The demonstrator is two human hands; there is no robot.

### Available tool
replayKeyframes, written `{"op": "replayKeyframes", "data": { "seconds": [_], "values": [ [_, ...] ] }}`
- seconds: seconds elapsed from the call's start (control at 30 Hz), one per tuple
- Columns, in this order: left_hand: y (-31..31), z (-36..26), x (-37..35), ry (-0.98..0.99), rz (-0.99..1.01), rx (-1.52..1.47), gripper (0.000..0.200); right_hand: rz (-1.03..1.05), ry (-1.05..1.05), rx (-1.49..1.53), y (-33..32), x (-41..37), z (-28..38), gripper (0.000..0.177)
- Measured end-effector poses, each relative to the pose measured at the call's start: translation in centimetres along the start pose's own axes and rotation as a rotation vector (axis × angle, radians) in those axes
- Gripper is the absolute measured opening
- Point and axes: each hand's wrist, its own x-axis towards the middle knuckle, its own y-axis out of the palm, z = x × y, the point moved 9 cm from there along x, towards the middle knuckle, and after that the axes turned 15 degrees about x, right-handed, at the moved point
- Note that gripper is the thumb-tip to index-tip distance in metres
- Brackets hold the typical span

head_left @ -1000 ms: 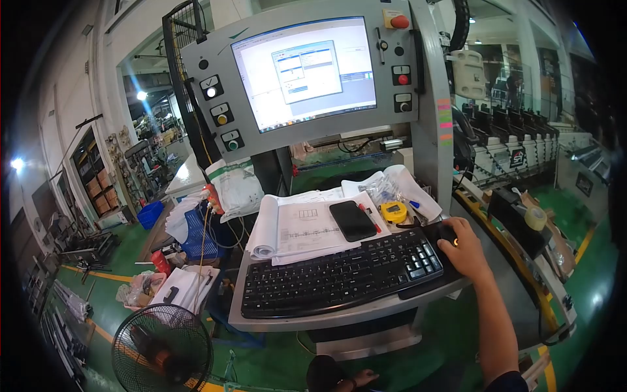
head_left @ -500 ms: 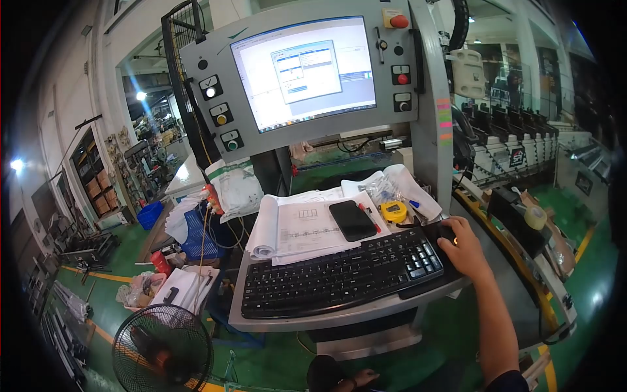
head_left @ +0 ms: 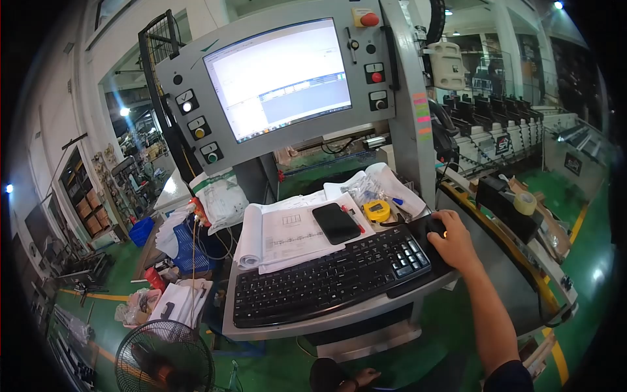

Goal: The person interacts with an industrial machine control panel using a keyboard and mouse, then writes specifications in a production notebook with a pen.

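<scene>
My right hand (head_left: 452, 239) is wrapped over a dark computer mouse (head_left: 434, 227) at the right end of the shelf. Left of it lies a black keyboard (head_left: 330, 274). Behind the keyboard are printed drawing sheets (head_left: 287, 228) with a rolled edge, and a black phone (head_left: 336, 223) rests on them. A yellow tape measure (head_left: 377, 210) sits beside the phone. My left hand (head_left: 367, 376) is low at the bottom edge, away from the shelf; its fingers are small and dim. Above, the monitor (head_left: 277, 78) shows a window with a table.
Control buttons flank the monitor, with a red emergency button (head_left: 369, 19) at top right. A black fan (head_left: 163, 359) stands at lower left, near a blue basket (head_left: 192, 251). A white plastic bag (head_left: 221, 199) hangs left of the papers. Machinery (head_left: 496, 140) stands at right.
The small dialog window on the monitor has gone, and a table now shows there. The view has shifted slightly, moving the scene left. My right hand stays on the mouse.
</scene>
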Motion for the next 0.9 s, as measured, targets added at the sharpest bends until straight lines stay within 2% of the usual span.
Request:
{"op": "replayKeyframes", "data": {
  "seconds": [0.27, 0.37, 0.47, 0.57, 0.67, 0.77, 0.9],
  "values": [
    [0.2, 0.2, 0.2, -0.034, 0.053, -0.008, 0.091, -0.004, 0.002, 0.013, 0.1, 0.1, -0.3, 0.047],
    [0.0, 0.1, -0.2, -0.006, -0.001, 0.048, 0.093, 0.003, 0.012, 0.009, 0.0, 0.0, 0.0, 0.048],
    [0.2, 0.2, 0.1, -0.036, 0.058, 0.006, 0.093, 0.002, 0.008, 0.001, 0.0, 0.0, 0.0, 0.048],
    [-0.9, -0.6, -0.5, 0.022, -0.198, -0.043, 0.082, -0.002, 0.0, 0.003, 0.0, 0.0, -0.1, 0.048],
    [-0.6, -0.2, -0.5, -0.011, -0.141, -0.063, 0.084, 0.007, 0.006, -0.001, 0.0, 0.0, -0.1, 0.048],
    [0.1, -0.6, -0.2, 0.012, 0.022, -0.022, 0.092, 0.012, 0.026, 0.005, 0.0, 0.0, 0.1, 0.047],
    [0.3, 0.0, 0.4, -0.011, 0.029, -0.009, 0.092, 0.006, 0.023, -0.003, 0.0, -0.1, 0.2, 0.046]
  ]
}}
